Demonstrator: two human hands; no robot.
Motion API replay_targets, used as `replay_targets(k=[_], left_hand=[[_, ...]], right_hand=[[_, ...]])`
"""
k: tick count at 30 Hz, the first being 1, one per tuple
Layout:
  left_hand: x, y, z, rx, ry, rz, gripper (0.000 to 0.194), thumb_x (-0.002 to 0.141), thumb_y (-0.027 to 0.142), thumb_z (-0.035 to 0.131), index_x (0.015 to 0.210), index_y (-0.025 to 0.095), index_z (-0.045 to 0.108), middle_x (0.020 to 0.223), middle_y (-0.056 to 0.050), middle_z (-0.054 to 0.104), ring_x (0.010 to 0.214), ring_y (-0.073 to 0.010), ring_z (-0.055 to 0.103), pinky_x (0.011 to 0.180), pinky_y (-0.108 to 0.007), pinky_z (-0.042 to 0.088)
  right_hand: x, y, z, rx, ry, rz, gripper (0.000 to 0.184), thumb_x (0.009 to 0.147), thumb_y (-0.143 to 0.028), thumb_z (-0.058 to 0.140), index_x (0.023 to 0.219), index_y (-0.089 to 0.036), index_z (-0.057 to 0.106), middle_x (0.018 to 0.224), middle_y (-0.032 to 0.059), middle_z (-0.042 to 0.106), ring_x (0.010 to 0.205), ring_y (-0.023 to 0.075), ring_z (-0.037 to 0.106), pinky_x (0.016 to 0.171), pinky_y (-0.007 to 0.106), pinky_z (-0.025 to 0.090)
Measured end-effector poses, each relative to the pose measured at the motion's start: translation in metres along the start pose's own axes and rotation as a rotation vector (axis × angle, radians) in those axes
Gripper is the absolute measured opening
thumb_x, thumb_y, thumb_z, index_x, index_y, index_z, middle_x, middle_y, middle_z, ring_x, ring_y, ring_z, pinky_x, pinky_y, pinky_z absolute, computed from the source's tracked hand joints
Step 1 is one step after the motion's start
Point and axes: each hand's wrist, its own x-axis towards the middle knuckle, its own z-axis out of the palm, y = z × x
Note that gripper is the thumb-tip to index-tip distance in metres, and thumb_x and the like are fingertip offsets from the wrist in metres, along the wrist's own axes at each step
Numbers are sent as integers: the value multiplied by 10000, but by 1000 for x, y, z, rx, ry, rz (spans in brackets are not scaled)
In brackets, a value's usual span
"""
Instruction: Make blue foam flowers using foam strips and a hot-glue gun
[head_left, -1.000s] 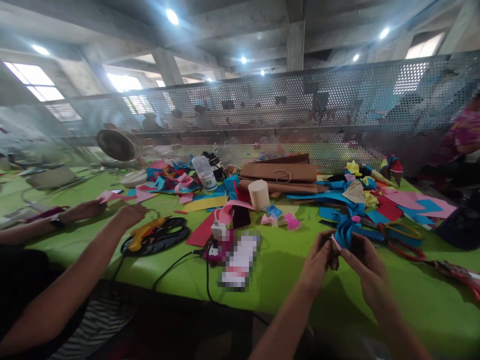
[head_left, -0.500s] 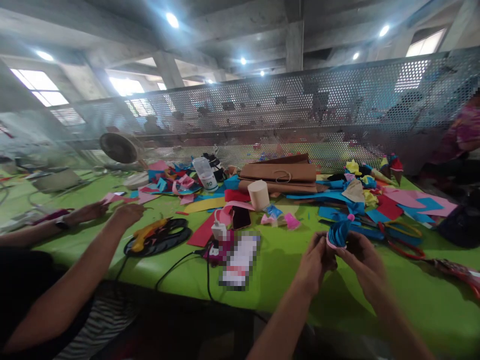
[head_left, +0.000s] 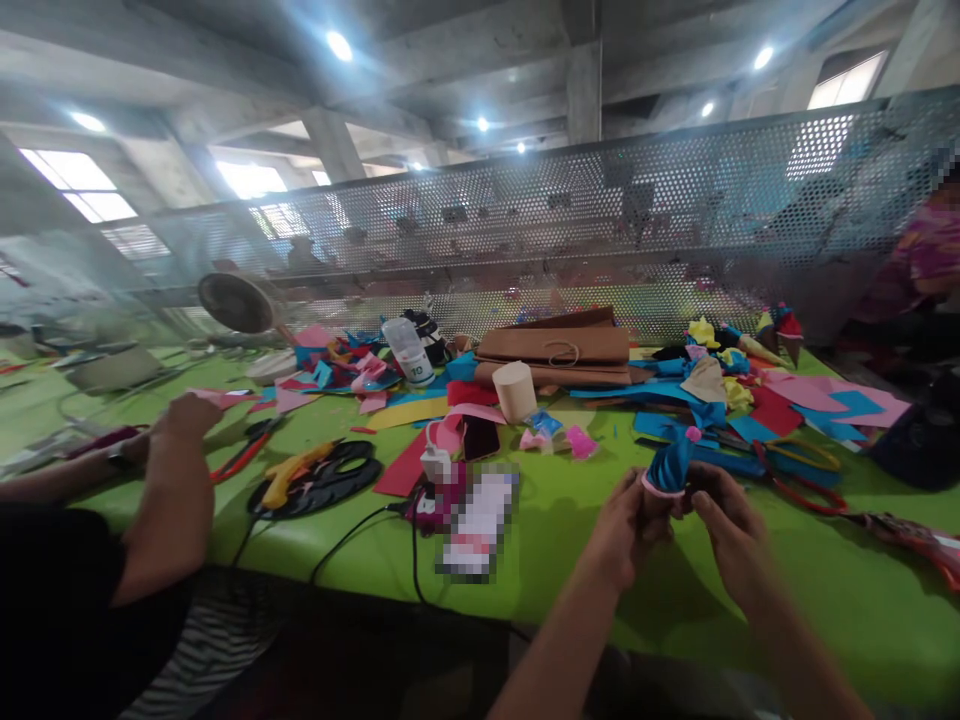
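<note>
A small paper ice-cream cone [head_left: 670, 465] has a twisted blue top, a pink ball at its tip and a pink rim. It stands roughly upright above the green table, leaning a little to the right. My left hand [head_left: 624, 520] is closed around its lower part, which the fingers mostly hide. Close beside the rim on the right, my right hand [head_left: 726, 515] has its thumb and curled fingers drawn together. Whether something thin is pinched there I cannot make out. Behind the hands lie blue paper pieces and red-handled scissors [head_left: 806, 490].
Left of my hands lie a phone [head_left: 480, 525], a charger [head_left: 436, 463] with cables and a yellow glue gun [head_left: 289, 475] on a black holder. A co-worker's arm [head_left: 169, 490] reaches in at left. A cream cylinder [head_left: 514, 391], brown sheets [head_left: 555, 345] and paper scraps line the back.
My right thumb has come off the cone's rim and moved slightly right. The cone has shifted a little left in my left hand. The co-worker's arm has drawn back left, uncovering red-handled scissors.
</note>
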Motion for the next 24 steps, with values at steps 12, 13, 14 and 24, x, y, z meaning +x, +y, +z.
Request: replay_targets(k=[12,13,14,24], left_hand=[[2,-3,-4,18,-26,-25,469,749,538,817,923,195,548,656,13,643,434,-44,368,454,-190,243],[2,-3,-4,27,-3,-19,471,749,538,818,936,196,554,669,11,645,455,-53,405,459,-189,258],[4,-4,-6,48,29,-6,477,756,549,812,956,196,562,689,7,650,482,-63,443,468,-188,280],[17,-5,-26,540,288,348,401,939,574,637,1096,206,610,877,-22,635,659,-115,498,622,-231,421]], right_hand=[[-1,1,1,-85,2,4,359,869,-434,804,1190,-304,712,1046,46,740,864,218,667,759,349,561],[0,1,1,-99,14,2,364,863,-439,806,1189,-305,714,1065,48,741,879,221,667,764,350,557],[0,0,1,-105,38,-7,361,869,-455,794,1188,-307,715,1099,55,740,913,229,667,778,355,554],[-6,-5,-35,-178,243,6,366,891,-559,685,1130,-285,726,1085,31,705,844,213,567,772,350,464]])
